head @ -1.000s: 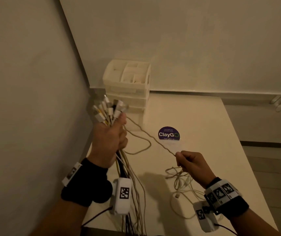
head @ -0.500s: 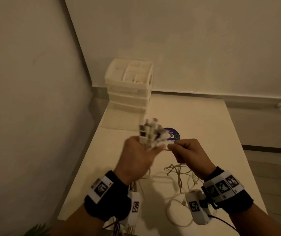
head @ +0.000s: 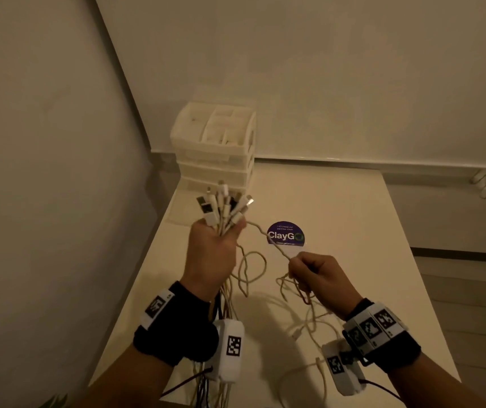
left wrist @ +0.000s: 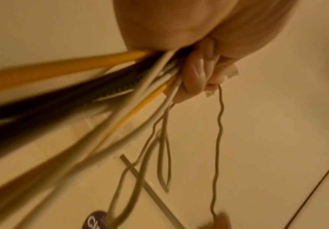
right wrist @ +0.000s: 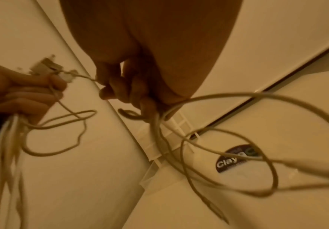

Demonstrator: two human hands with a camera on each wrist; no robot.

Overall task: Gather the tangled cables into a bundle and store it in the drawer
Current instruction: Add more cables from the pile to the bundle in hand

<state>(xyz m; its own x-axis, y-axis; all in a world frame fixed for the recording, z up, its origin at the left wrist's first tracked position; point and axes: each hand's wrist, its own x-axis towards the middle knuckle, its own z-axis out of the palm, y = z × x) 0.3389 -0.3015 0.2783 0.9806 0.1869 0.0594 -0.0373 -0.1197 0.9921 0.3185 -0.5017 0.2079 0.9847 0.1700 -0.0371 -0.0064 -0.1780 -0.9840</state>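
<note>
Head view, frame centre: your left hand (head: 211, 254) clenches the cable bundle (head: 224, 207) while your right hand (head: 318, 276) pinches one loose cable (head: 268, 237), whose slack could snag or tug plugs free.

Drawer unit (head: 215, 148) is sitting at the table's (head: 353, 231) far left corner, walls hemming it left and behind. Loose cables (head: 303, 319) are sprawling across the near tabletop; right half is lying open.

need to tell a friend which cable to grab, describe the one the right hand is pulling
Start at the purple ClayGo sticker on the white table. Crossing just before it, one pale cable runs taut from the left hand to the right hand; the others hang slack.
</note>
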